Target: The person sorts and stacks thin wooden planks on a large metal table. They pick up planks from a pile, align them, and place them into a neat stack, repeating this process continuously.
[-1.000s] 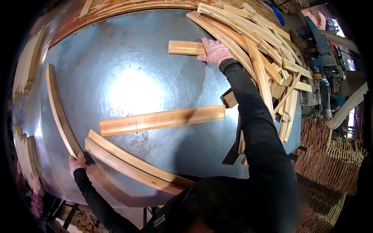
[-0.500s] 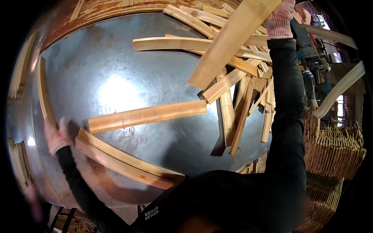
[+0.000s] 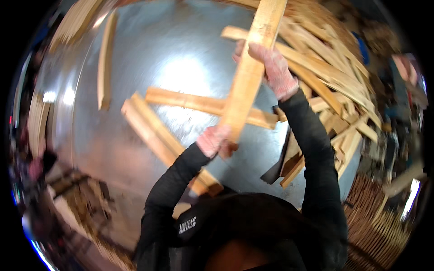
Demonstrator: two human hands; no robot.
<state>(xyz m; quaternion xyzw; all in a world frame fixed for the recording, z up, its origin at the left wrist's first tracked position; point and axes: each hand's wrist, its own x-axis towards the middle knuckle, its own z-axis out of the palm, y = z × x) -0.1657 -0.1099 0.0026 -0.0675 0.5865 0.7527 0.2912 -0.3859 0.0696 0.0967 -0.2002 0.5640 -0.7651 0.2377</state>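
A long wooden board [image 3: 246,86] slants across the view in front of me, above the metal table [image 3: 135,54]. My right hand [image 3: 275,70], in a pinkish work glove, grips it around its upper middle. Around its near end closes my left hand [image 3: 214,141], gloved the same way. Beneath the board a shorter wooden slat [image 3: 190,100] lies crosswise on the table. Two slats side by side [image 3: 158,135] lie slantwise left of my left hand. Farther left, a single slat [image 3: 106,63] lies alone near the table's seam.
A loose heap of wooden slats [image 3: 325,67] covers the table's right side. Stacked slats [image 3: 74,22] stand at the far left, with another stack [image 3: 38,122] below. Bundled thin sticks [image 3: 375,226] are at the lower right. A wooden crate-like pile [image 3: 86,203] is at lower left.
My left hand has left the far-left slat and taken hold of the board's near end. My right hand still holds the board, now nearer its middle. The whole view has turned.
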